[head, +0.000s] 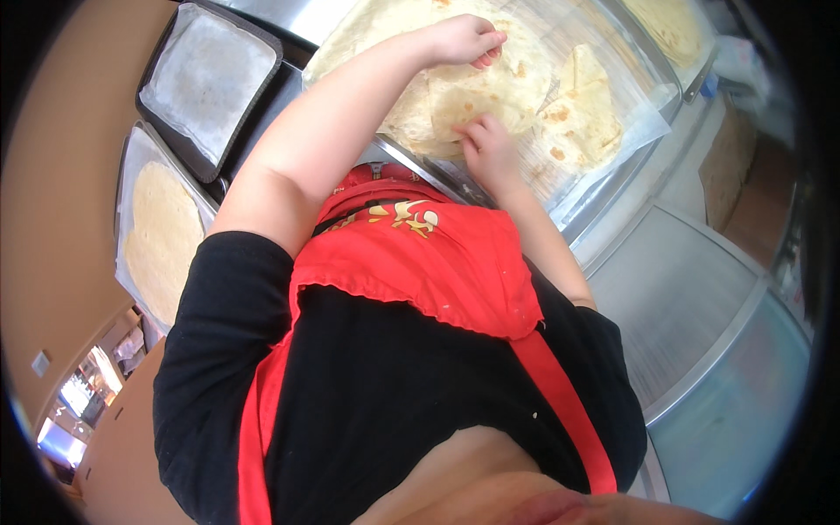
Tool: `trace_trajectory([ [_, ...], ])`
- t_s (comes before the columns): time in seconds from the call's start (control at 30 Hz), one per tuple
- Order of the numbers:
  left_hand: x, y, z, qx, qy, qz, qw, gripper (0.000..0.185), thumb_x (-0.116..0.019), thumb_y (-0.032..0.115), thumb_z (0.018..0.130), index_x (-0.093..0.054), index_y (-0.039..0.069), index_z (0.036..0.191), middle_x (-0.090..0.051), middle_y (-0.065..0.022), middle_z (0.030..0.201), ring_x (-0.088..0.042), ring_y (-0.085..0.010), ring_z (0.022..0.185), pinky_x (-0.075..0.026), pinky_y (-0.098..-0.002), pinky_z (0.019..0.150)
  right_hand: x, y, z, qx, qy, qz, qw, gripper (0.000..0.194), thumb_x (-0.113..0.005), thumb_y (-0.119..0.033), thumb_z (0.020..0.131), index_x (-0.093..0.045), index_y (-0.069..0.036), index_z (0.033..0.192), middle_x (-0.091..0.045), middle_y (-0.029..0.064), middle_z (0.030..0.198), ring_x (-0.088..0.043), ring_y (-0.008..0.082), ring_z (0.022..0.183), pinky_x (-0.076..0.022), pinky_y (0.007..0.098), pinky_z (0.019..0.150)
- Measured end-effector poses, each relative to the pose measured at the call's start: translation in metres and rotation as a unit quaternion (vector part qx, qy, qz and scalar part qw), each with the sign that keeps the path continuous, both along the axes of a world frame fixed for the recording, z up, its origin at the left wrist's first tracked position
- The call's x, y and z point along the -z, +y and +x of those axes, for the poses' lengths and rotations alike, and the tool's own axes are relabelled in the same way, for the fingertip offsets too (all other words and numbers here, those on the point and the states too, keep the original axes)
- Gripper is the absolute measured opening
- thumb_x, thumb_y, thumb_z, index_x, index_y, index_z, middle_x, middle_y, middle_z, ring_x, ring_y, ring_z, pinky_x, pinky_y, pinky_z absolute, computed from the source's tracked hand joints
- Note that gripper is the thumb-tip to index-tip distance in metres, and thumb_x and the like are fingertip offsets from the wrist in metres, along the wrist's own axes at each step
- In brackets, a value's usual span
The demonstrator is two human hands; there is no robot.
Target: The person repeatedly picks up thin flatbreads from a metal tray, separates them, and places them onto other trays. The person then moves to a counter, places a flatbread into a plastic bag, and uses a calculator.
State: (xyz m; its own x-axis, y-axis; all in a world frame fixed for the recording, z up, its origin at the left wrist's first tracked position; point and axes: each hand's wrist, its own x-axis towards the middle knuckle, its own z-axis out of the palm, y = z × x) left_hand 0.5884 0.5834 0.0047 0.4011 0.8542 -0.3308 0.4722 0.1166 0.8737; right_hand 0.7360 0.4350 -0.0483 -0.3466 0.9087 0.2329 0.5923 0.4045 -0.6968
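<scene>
Thin browned flatbreads lie overlapping on sheet paper over a large metal tray in front of me. My left hand reaches across them with its fingers curled together close above the bread. Whether a piece is pinched there cannot be made out. Nearer my body, my right hand has thumb and fingers at the edge of a flatbread flap, pinching it. To the right of that hand rests a folded flatbread, on the same paper.
A dark baking pan lined with pale paper stands to the left. Below it another tray carries pale flat dough rounds. More flatbreads lie at upper right. A metal-framed glass-topped unit is by my right side.
</scene>
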Motion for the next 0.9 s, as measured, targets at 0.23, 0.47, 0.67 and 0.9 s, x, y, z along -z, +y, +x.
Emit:
trace_trajectory([
  [0.23, -0.044, 0.000, -0.034, -0.039, 0.265, 0.155, 0.951, 0.023, -0.055, 0.024, 0.090, -0.063, 0.002, 0.094, -0.065, -0.0130, 0.081, -0.062, -0.0260, 0.074, -0.049, -0.0357, 0.072, -0.015, 0.045, 0.030, 0.129, 0.087, -0.116, 0.981, 0.016, -0.058, -0.003, 0.083, -0.069, -0.006, 0.095, -0.055, 0.0058, 0.081, -0.056, 0.0185, 0.073, -0.0462, 0.0295, 0.066],
  [0.47, 0.029, -0.096, -0.056, -0.011, 0.300, 0.250, 0.921, 0.038, -0.068, 0.033, 0.081, -0.057, 0.008, 0.108, -0.058, -0.0162, 0.102, -0.057, -0.0295, 0.096, -0.047, -0.0390, 0.082, -0.021, 0.154, 0.021, 0.106, -0.008, -0.077, 0.991, 0.019, -0.058, -0.017, 0.087, -0.070, -0.012, 0.101, -0.062, 0.0068, 0.085, -0.061, 0.0182, 0.072, -0.0490, 0.0312, 0.069],
  [0.67, 0.026, -0.119, -0.037, 0.075, 0.274, 0.391, 0.876, 0.043, -0.070, 0.029, 0.076, -0.054, 0.007, 0.109, -0.049, -0.0206, 0.112, -0.052, -0.0344, 0.104, -0.045, -0.0409, 0.089, -0.012, 0.185, -0.003, 0.157, -0.035, -0.183, 0.970, 0.029, -0.057, -0.027, 0.089, -0.064, -0.010, 0.111, -0.066, 0.0108, 0.093, -0.064, 0.0199, 0.079, -0.0493, 0.0329, 0.073],
  [0.9, 0.058, -0.116, -0.052, 0.159, 0.222, 0.383, 0.882, 0.015, -0.057, 0.007, 0.075, -0.056, 0.004, 0.089, -0.052, -0.0124, 0.093, -0.053, -0.0311, 0.090, -0.047, -0.0406, 0.076, -0.011, 0.079, -0.021, 0.192, -0.037, -0.131, 0.972, 0.053, -0.054, -0.028, 0.093, -0.033, 0.002, 0.131, -0.064, 0.0231, 0.104, -0.063, 0.0329, 0.098, -0.0499, 0.0387, 0.080],
])
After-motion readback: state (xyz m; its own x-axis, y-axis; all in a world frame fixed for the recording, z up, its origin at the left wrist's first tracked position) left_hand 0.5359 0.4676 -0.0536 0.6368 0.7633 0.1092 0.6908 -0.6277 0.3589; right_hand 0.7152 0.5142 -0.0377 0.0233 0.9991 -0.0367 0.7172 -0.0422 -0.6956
